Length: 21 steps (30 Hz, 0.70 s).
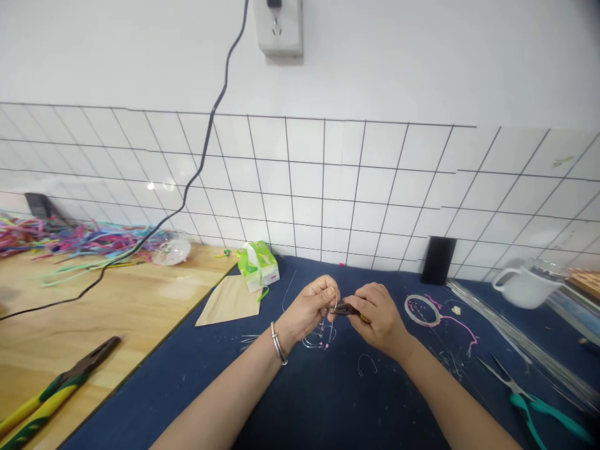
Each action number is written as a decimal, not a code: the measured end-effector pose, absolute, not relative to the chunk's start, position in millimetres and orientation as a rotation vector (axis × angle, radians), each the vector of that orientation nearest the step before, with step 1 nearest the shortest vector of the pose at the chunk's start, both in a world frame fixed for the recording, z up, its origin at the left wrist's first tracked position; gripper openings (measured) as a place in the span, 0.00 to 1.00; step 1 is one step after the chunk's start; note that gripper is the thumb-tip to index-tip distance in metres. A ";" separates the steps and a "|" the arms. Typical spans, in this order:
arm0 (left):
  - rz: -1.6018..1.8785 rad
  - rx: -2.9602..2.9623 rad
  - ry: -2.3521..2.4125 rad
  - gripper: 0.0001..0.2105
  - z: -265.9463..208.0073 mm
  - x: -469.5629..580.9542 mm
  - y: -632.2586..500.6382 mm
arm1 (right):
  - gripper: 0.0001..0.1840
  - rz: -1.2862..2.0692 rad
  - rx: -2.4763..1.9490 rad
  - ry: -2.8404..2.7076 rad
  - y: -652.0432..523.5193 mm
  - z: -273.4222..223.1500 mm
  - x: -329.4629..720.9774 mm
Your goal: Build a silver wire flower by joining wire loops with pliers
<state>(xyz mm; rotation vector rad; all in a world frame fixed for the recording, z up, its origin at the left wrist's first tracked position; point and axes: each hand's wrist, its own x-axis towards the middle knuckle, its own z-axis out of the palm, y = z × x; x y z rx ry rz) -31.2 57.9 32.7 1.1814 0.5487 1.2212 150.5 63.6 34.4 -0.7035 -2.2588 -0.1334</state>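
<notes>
My left hand (315, 304) pinches a thin silver wire (336, 299) between thumb and fingertips. From beneath that hand hangs a piece of bent wire with small pink beads (323, 342), partly hidden by the fingers. My right hand (379, 315) is wrapped round a pair of dark-jawed pliers (344, 309); a bit of yellow handle shows under the palm. The jaws meet the wire close to my left fingertips, though whether they are clamped on it is too small to tell. A short curved wire (367, 362) lies on the blue mat (328, 406) below my hands.
Teal-handled pliers (525, 400) and a bundle of straight wires (529, 344) lie at right, near a white mug (529, 284). A round dish of beads (422, 310) sits closer in. Yellow-green pliers (60, 384) rest on the wooden table (154, 306). A tissue pack (257, 265) stands behind.
</notes>
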 end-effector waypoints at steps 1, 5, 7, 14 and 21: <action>1.238 1.219 0.575 0.12 34.5 -32.5 58.7 | 0.10 -0.088 -0.706 -2.270 65.3 35.4 151.6; 1.427 1.332 0.811 0.11 38.1 -36.5 62.8 | 0.08 0.261 -0.878 -2.127 70.0 37.4 153.0; 1.495 1.358 0.944 0.11 35.7 -36.0 64.2 | 0.10 0.511 -1.025 -1.992 68.6 37.4 150.8; 1.452 1.446 1.065 0.11 23.6 -25.5 61.8 | 0.10 0.805 -1.140 -1.864 62.2 33.4 141.5; 1.395 1.538 1.088 0.10 25.8 -25.8 61.9 | 0.10 0.669 -1.176 -1.818 62.2 29.2 142.2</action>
